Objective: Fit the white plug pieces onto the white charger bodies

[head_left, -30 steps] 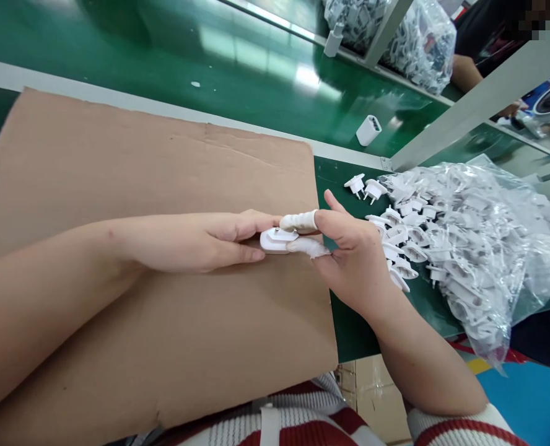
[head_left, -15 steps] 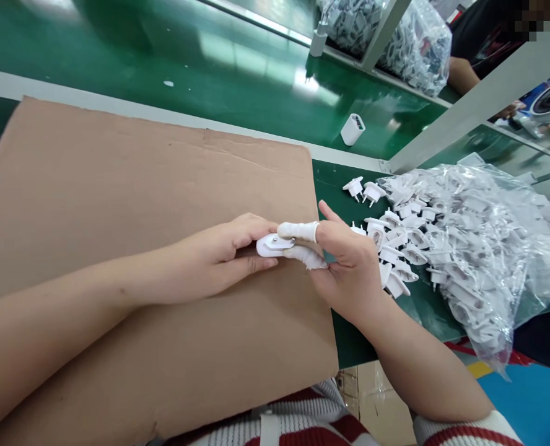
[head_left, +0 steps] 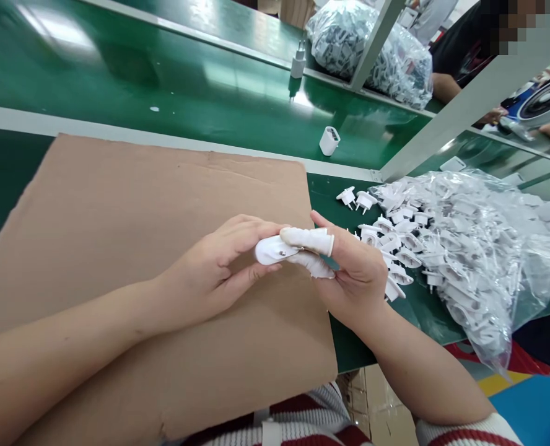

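A white plug part [head_left: 269, 251] with small metal pins faces up above the cardboard sheet [head_left: 130, 204]. My right hand [head_left: 355, 263] pinches its right end between thumb and finger, both wrapped in white finger covers. At the other end, my left hand [head_left: 223, 263] curls its fingers and thumb about the part's edges. Part of the plug is hidden behind the fingers. Just right of my right hand, several loose white plug parts [head_left: 407, 257] lie on the green table.
A clear plastic bag [head_left: 474, 248] of white plug parts spills open at right. A white charger body [head_left: 329, 141] lies on the green shelf, with a complete charger [head_left: 298, 61] upright behind it. Another filled bag [head_left: 344, 43] and a person's arm [head_left: 446, 88] are beyond the metal post [head_left: 423, 127].
The view has shifted a little. Both hands stay on the plug part, which is slightly more tilted, with its left end showing more. The loose parts look unchanged.
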A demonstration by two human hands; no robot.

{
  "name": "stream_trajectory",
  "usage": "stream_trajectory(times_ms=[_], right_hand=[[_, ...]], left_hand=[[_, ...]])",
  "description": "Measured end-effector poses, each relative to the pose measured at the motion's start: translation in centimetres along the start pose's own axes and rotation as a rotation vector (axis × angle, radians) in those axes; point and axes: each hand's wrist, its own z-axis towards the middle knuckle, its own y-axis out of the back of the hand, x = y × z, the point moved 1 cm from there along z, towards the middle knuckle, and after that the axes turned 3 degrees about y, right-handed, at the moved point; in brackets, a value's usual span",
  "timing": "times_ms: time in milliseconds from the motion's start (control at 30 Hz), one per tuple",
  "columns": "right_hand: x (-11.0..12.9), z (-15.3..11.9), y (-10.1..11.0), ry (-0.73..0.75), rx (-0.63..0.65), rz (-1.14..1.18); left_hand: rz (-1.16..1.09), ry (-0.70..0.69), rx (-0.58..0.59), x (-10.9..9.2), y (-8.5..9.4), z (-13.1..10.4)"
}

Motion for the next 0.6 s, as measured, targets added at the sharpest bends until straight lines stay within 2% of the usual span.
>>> stream_trajectory(times_ms=[233,400,500,600], right_hand=[[0.02,-0.12,-0.02,0.035,-0.032,0.075],[0.12,-0.13,0.04,-0.013,-0.004,0.046],[0.08,0.03,-0.06,-0.049,0.008,0.067],[-0.07,0.31,-0.23,-0.107,0.014,0.15]], left_hand=[[0.048,-0.035,-0.007,-0.1,0.2,0.01],[0.083,-0.011,-0.003,-0.16,0.24,-0.01],[0.05,-0.023,-0.008,-0.09,0.2,-0.14],[-0.07,0.042,0.063,-0.18,0.11,-0.29]])
